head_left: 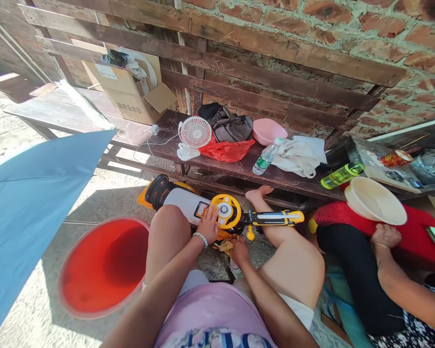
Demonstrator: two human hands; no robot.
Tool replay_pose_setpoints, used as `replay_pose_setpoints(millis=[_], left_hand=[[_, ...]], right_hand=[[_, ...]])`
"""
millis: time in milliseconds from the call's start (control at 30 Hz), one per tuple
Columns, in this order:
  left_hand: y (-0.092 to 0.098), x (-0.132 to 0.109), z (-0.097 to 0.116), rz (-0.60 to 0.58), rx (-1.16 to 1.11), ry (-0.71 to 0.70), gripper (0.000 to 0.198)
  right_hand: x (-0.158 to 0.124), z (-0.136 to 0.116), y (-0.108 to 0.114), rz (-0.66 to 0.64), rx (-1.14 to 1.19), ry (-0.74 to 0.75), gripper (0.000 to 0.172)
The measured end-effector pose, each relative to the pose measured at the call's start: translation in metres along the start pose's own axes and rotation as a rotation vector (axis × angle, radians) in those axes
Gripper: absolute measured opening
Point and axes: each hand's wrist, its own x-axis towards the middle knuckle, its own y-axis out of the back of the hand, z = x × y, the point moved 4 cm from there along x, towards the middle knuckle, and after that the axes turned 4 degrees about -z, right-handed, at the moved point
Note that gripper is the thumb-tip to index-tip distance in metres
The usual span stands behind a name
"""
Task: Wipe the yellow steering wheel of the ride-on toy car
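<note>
A red brick wall (311,29) with dark planks across it backs a long wooden worktop (239,169) standing on sunlit gravel. On the worktop, from 9 o'clock to 3 o'clock, are a cardboard box (130,96), a small white fan (195,133), a red plastic bag (227,150) under dark clothing, a pink bowl (268,130), a water bottle (266,157) lying tilted and a white cloth (300,154).

Just in front of the worktop, between the seated person's bare knees, lies a yellow and white toy car (181,200). The left hand (207,224), with a bead bracelet at the wrist, rests with its fingers spread flat on the rim of the yellow steering wheel (225,210), at the wheel's 9 o'clock. The right hand (239,251) sits just below the wheel at 6 o'clock, clenched on a crumpled brownish scrap (226,245); what the scrap is cannot be told.

An orange-red basin (105,266) stands at 8 o'clock of the car. At 3 o'clock another person's hand (384,236) rests on a dark-clad knee below a cream bowl (375,200).
</note>
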Motion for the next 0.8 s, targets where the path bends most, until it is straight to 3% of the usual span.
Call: replay_pose_setpoints(millis=[133,367,500,667,800], left_hand=[[-0.003,0.001,-0.001,0.027,-0.003,-0.004,0.076],[-0.001,0.001,-0.002,0.011,0.012,-0.018,0.075],[0.000,0.001,-0.001,0.002,0.006,-0.001,0.076],[-0.001,0.002,-0.001,0.001,-0.012,-0.004,0.078],[-0.001,0.002,-0.001,0.006,-0.024,-0.013,0.078]], right_hand=[[0.005,-0.022,0.018,0.133,-0.089,0.100,0.061],[0.020,-0.054,0.027,0.143,-0.320,0.164,0.054],[0.014,-0.049,0.024,0.087,-0.346,0.202,0.052],[-0.009,-0.033,0.021,-0.047,-0.210,0.143,0.059],[-0.036,-0.028,0.044,-0.074,-0.093,0.116,0.054]])
